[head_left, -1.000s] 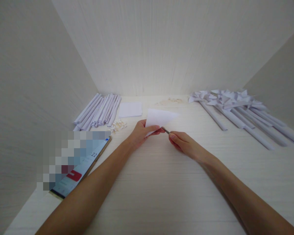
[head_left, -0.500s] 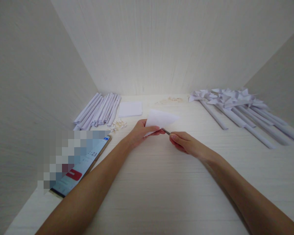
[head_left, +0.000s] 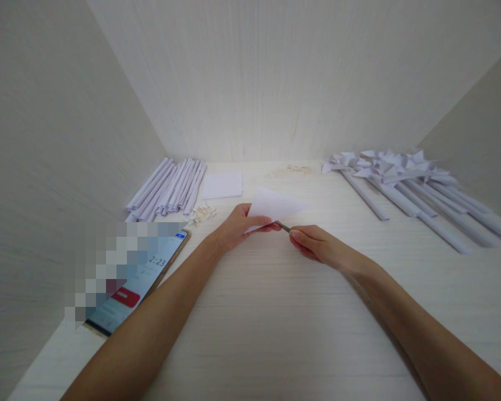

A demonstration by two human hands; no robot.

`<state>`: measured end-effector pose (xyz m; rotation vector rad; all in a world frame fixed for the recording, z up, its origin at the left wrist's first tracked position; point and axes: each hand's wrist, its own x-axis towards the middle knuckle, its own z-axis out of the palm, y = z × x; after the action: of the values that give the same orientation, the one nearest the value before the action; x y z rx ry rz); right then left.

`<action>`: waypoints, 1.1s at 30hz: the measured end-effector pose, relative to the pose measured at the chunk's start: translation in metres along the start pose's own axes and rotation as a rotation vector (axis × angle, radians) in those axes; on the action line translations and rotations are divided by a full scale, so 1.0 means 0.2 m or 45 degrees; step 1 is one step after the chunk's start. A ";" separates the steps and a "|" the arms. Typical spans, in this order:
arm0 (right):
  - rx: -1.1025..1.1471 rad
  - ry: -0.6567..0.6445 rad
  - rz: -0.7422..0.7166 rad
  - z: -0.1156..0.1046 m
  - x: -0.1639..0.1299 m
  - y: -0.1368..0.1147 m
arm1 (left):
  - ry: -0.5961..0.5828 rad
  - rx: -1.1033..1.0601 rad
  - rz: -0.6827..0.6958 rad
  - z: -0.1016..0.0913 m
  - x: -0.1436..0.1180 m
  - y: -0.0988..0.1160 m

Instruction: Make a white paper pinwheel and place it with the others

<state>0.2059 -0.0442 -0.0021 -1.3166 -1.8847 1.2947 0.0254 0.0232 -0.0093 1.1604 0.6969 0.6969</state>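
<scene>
The left hand [head_left: 234, 227] pinches a folded white paper triangle [head_left: 275, 205] just above the middle of the pale wooden bench [head_left: 275, 323], keeping it steady. The right hand [head_left: 317, 245] is closed around thin grey scissors [head_left: 283, 226], whose tip touches the paper's near edge. White paper rolls [head_left: 167, 189] lie at ten o'clock, white paper pinwheels [head_left: 401, 172] at two o'clock.

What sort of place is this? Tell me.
Probably a paper-craft work surface inside a pale wooden alcove: a bundle of rolled white paper sticks lies left, finished white paper pinwheels right, a folded white paper sheet in hand.
</scene>
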 end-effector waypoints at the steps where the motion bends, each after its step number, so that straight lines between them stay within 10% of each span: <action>1: -0.006 0.002 -0.007 0.00 0.00 0.00 | -0.001 -0.004 0.001 0.00 0.00 0.00; 33: -0.066 0.021 0.002 -0.01 0.00 -0.03 | 0.039 -0.049 -0.021 0.01 0.00 0.00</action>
<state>0.2039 -0.0441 0.0041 -1.3504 -1.9181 1.2400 0.0270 0.0221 -0.0080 1.1092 0.7150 0.7124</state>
